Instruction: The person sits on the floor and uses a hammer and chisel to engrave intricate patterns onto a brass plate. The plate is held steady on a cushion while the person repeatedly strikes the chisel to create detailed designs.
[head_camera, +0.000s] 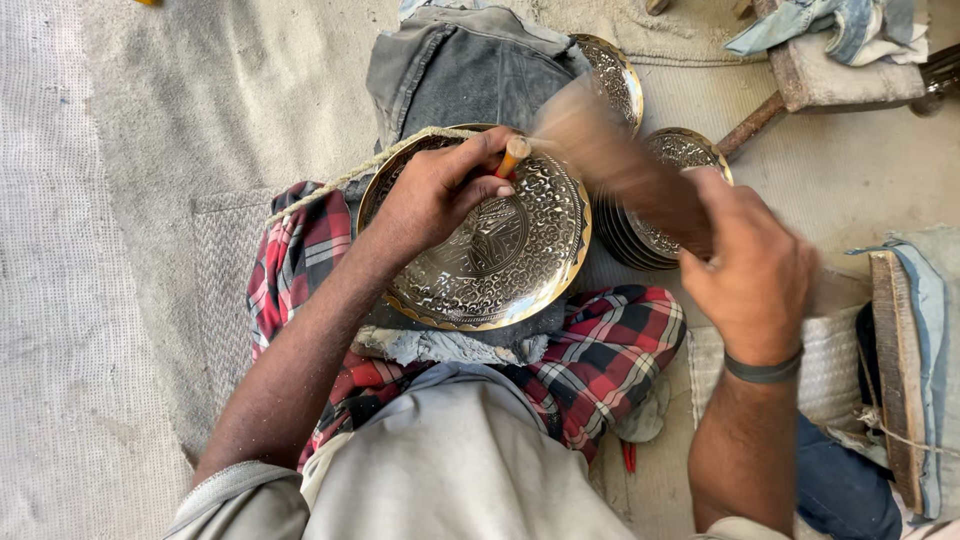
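Stacked plates (655, 215) crowd the engraved plate's (500, 250) right rim beside blurred hammer (610, 160).

The mallet (610, 155) above the plate (490, 250) is a brown smear; its head and handle cannot be told apart, and its lower end is hidden inside the right hand (750, 265). The left hand (440, 190) covers the plate's upper left part and all but the tip of the punch (512, 156). Right of the plate, the blur hides part of a stack of plates (660, 215), so their number cannot be told. Behind the plate, grey cloth (470, 70) hides most of another plate (618, 80). Below the plate, both forearms run off the bottom edge. Far right of the plate, a wooden board (895, 370) is partly wrapped in cloth.
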